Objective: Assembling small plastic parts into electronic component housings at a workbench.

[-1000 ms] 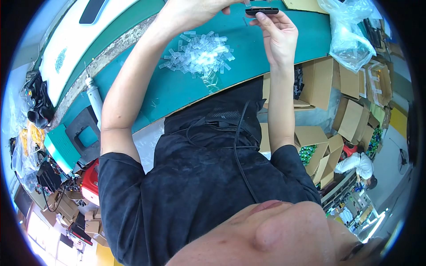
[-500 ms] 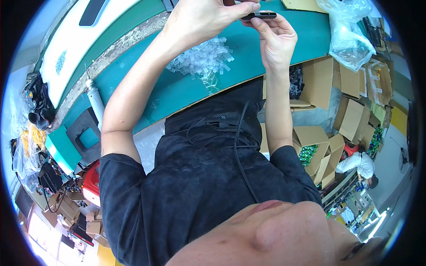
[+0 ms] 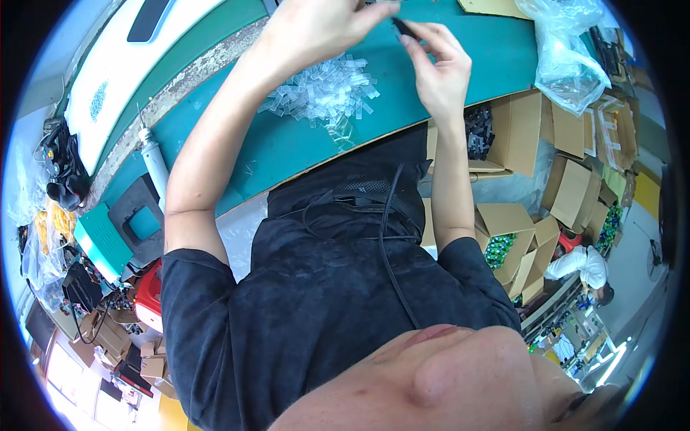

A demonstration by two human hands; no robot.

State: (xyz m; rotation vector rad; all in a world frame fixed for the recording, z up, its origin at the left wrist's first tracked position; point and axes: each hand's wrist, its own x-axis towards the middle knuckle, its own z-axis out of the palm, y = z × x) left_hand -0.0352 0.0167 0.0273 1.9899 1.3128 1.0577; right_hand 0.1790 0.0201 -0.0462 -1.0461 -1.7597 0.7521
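My right hand (image 3: 440, 68) pinches a small flat black part (image 3: 404, 29) between thumb and fingertips, over the green bench top near the upper edge. Tilted in that grip, the part shows mostly its narrow side. To its left, my left hand (image 3: 316, 29) has its thumb stretched toward the part, apart from it; the other fingers run out of the picture at the top and the thumb tip is blurred. Below that hand, a loose pile of clear plastic strips (image 3: 327, 93) lies on the green bench top (image 3: 287, 154).
A pen-shaped tool (image 3: 153, 161) lies at left by a black holder (image 3: 136, 215). A dark phone-like slab (image 3: 149, 20) rests on the white surface. A clear plastic bag (image 3: 568, 57) sits at the right end; open cardboard boxes (image 3: 517, 133) stand below, one holding black parts (image 3: 478, 133).
My left hand has drawn left, away from the black part. My right hand keeps the part, now turned from lying level to slanting, and has shifted slightly left and down.
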